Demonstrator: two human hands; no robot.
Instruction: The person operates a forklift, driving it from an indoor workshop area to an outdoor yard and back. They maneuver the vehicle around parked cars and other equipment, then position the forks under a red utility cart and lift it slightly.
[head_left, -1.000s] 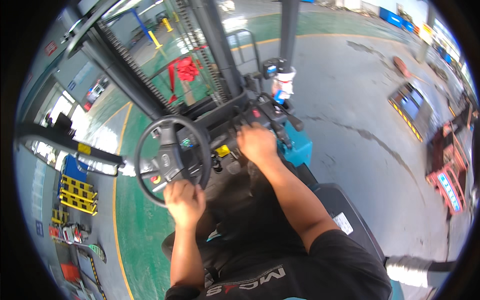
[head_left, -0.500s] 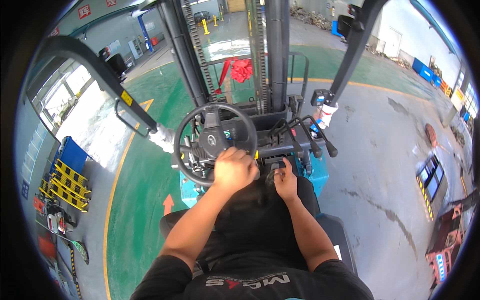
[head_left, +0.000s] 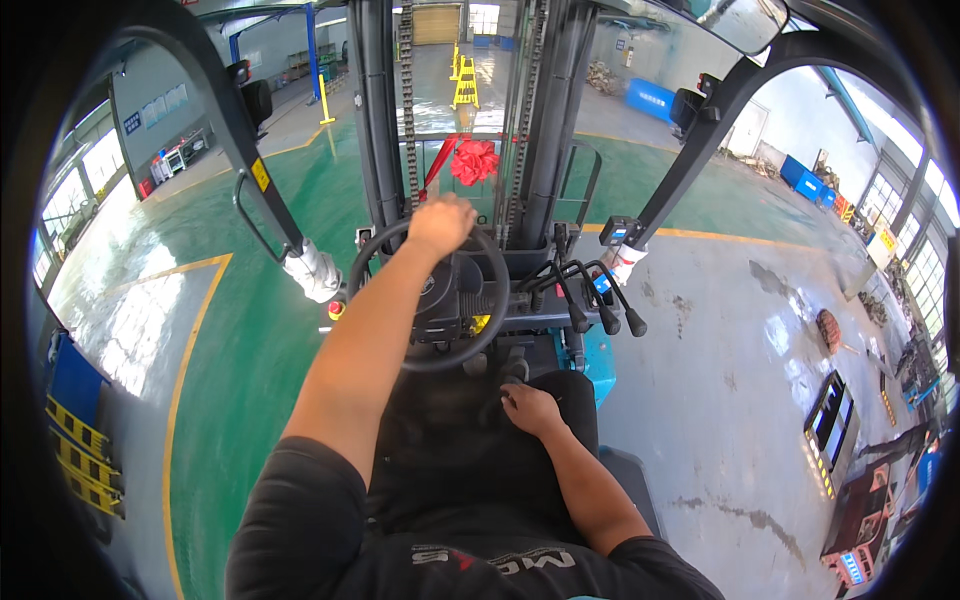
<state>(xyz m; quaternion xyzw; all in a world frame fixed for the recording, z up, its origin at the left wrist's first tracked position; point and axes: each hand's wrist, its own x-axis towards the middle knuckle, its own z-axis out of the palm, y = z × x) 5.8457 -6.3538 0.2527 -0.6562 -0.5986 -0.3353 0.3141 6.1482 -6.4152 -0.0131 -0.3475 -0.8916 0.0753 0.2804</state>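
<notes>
My left hand [head_left: 442, 222], at the end of an outstretched arm, is closed over the top of the black steering wheel [head_left: 502, 290]. It is slightly blurred, and its fingertips are hidden behind the rim. My right hand [head_left: 530, 408] rests on my black-trousered right thigh with loosely bent fingers, and I see nothing in it. Right of the wheel stand several black control levers [head_left: 611, 318] with knobs, apart from both hands. Beyond the wheel rises the forklift's mast [head_left: 377, 120], with a red ribbon rosette [head_left: 474, 161] in front of it.
Dark cab posts [head_left: 232, 140] frame both sides. Ahead stand yellow-and-black barriers [head_left: 466, 88]. A yellow line [head_left: 195, 370] borders the green floor [head_left: 240, 400]. At right, a dark panel [head_left: 830, 420] and a reddish machine [head_left: 862, 520] are on the grey floor. A blue container [head_left: 650, 100] stands far right.
My left hand has moved from the wheel's lower right to its top, and the wheel has turned. My right hand has dropped onto my thigh. The surroundings have shifted, with barriers now straight ahead.
</notes>
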